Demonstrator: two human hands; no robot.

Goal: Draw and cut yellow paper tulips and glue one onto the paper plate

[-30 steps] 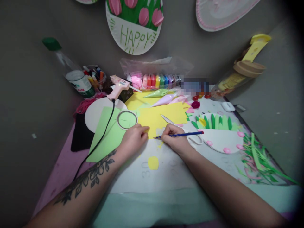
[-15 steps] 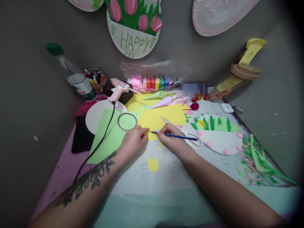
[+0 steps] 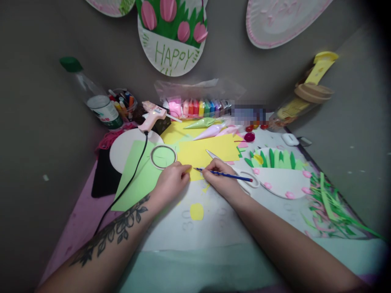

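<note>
My right hand (image 3: 220, 179) grips a blue pencil (image 3: 235, 176), its tip resting on the near edge of a yellow paper sheet (image 3: 207, 151). My left hand (image 3: 171, 182) sits just left of the tip, fingers curled and pressing down on the same yellow edge. A small yellow paper oval (image 3: 196, 211) lies on the white mat below my hands. Scissors (image 3: 244, 176) lie partly hidden behind my right hand.
A tape ring (image 3: 163, 156) sits on green paper (image 3: 138, 175). A pink glue gun (image 3: 152, 114) with a black cord stands behind, near a bottle (image 3: 94, 99), a marker cup (image 3: 122, 101) and coloured clay (image 3: 198, 107). A paper-plate craft (image 3: 281, 175) and green scraps (image 3: 330, 207) lie right.
The pencil tip has moved left and up along the yellow paper's edge, closer to my left hand's fingertips. My left hand has stayed put.
</note>
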